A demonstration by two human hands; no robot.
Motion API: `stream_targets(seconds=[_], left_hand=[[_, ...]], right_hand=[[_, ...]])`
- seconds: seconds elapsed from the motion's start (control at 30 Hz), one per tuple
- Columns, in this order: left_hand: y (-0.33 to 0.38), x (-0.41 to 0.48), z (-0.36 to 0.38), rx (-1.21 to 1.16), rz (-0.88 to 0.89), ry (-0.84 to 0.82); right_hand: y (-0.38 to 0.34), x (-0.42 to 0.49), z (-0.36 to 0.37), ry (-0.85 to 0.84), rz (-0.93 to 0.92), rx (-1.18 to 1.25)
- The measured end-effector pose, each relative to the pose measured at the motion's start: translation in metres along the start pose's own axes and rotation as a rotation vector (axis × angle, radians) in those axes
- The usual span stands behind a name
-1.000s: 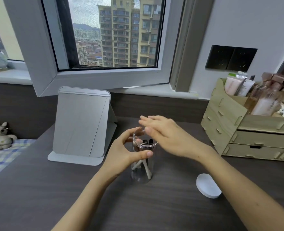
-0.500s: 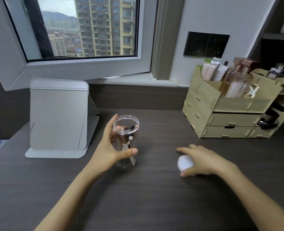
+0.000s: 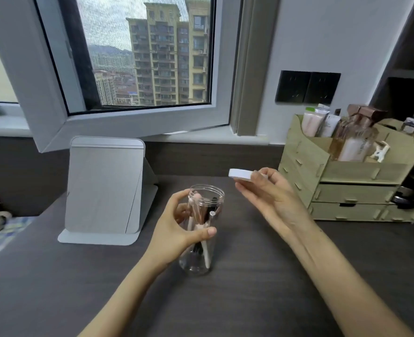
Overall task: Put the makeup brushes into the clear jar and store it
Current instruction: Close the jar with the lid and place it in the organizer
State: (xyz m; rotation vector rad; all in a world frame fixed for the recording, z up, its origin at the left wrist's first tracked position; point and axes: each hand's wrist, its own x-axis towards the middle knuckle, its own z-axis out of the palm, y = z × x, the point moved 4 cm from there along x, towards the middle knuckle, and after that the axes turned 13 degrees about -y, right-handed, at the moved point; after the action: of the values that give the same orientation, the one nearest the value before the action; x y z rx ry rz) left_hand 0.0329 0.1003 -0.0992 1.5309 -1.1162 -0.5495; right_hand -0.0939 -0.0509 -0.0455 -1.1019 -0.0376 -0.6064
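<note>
- The dark wood-grain desk (image 3: 262,295) carries the clear plastic jar (image 3: 202,239), which stands upright at centre, long axis vertical, open mouth pointing up.
- The left hand (image 3: 176,233) is wrapped around the jar's middle, thumb across the near wall, fingers behind.
- The makeup brushes (image 3: 201,229) stand inside the jar, leaning slightly; pale pink and white handles and dark tips show through the transparent wall.
- The right hand (image 3: 271,198) is raised just right of the jar's rim, palm up, pinching the round white lid (image 3: 240,175) between thumb and fingertips; the lid lies flat, above and clear of the mouth.
- The grey folding stand mirror (image 3: 106,188) is propped left of the jar.
- The pale wooden drawer organiser (image 3: 347,188) sits far right, holding tubes and bottles; the pink bottle (image 3: 355,147) bears vertical lettering, too blurred to read.
</note>
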Motion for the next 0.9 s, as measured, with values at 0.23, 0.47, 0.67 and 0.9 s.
stream_targets(seconds=[0.23,0.47,0.67,0.9], left_hand=[[0.014,-0.003,-0.002,0.019,-0.017,-0.096],[0.028,-0.002,-0.004,-0.062,-0.109,-0.247],[0.030,0.002,0.002,-0.142,-0.203,-0.390],[0.035,0.002,0.004,0.264,-0.124,-0.263]], right_hand=[[0.021,0.004,0.029,-0.109,0.098,-0.455],[0.018,-0.003,0.019,-0.176,0.183,-0.555],[0.011,-0.008,0.013,-0.340,0.316,-0.553],[0.002,0.000,0.022,-0.336,0.363,-1.257]])
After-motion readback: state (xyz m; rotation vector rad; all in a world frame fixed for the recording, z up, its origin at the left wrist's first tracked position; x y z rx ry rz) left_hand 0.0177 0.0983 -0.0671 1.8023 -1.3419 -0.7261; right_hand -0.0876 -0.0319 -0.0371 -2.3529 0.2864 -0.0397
